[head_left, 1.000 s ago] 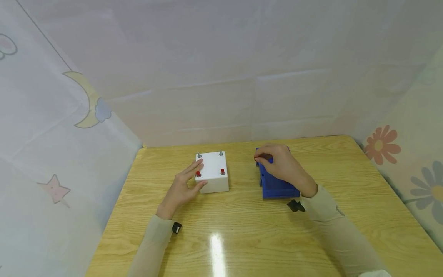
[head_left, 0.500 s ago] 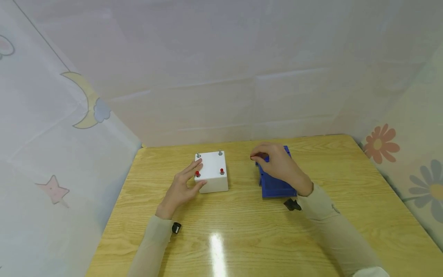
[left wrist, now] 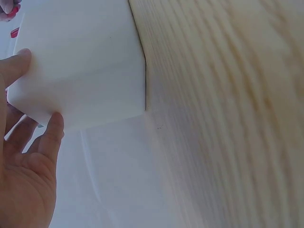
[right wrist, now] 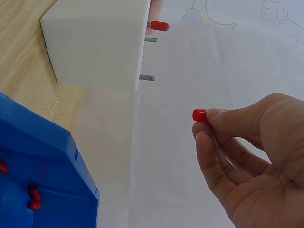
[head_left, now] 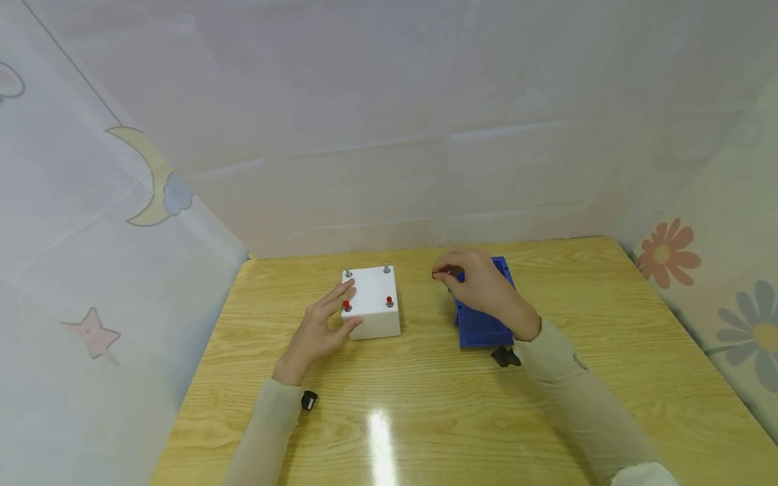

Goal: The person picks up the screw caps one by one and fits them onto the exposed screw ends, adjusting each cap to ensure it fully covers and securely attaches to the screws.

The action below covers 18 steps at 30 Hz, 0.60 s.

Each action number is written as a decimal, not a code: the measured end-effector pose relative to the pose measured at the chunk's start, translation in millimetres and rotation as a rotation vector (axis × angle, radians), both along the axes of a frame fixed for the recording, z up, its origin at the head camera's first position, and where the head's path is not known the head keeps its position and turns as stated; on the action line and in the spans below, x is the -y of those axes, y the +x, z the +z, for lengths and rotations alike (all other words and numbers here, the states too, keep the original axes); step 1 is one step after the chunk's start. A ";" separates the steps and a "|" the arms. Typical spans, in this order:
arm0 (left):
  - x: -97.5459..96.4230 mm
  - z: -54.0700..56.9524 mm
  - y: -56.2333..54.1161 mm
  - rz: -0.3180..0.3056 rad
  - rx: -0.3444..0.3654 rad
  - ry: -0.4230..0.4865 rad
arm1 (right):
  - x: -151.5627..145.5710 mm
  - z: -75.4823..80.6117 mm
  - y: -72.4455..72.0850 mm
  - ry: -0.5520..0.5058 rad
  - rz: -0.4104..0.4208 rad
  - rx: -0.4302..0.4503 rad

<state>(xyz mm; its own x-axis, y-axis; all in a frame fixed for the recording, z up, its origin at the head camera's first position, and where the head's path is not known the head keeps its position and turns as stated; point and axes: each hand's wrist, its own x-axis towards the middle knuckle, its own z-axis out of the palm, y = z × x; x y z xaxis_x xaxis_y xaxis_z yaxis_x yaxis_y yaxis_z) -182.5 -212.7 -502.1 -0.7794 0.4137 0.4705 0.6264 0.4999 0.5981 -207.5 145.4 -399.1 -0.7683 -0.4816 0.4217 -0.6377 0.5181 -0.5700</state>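
White box (head_left: 374,290) is set on the wooden surface (head_left: 340,418), center of head view. Its left side is held by the left hand (head_left: 319,329), fingers spread (left wrist: 54,137), thumb on the front face. Four bolts (head_left: 386,269) are seen on top: front pair topped with red caps (head_left: 389,299), rear pair bare. Loose red cap (right wrist: 199,115) is pinched in the right hand (head_left: 481,285), raised between box and blue bin (head_left: 483,327). Bin, right of center, is partly hidden; more caps (right wrist: 34,193) are contained in it, lower left of right wrist view.
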 end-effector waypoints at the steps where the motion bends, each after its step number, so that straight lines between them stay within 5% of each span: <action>1: 0.0 -0.1 -0.1 0.001 0.001 -0.002 | 0.5 0.4 -0.2 -0.001 0.001 0.000; 18: -0.9 -0.1 -0.4 -0.001 -0.012 -0.002 | 9.7 5.1 -2.2 -0.009 0.015 -0.033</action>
<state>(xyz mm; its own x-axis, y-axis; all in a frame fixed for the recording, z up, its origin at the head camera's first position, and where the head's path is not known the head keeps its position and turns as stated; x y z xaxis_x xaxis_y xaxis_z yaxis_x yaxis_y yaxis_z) -182.9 -211.8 -502.3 -0.7730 0.4158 0.4793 0.6344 0.5004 0.5891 -209.7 135.7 -394.0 -0.7465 -0.4890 0.4514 -0.6640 0.5035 -0.5528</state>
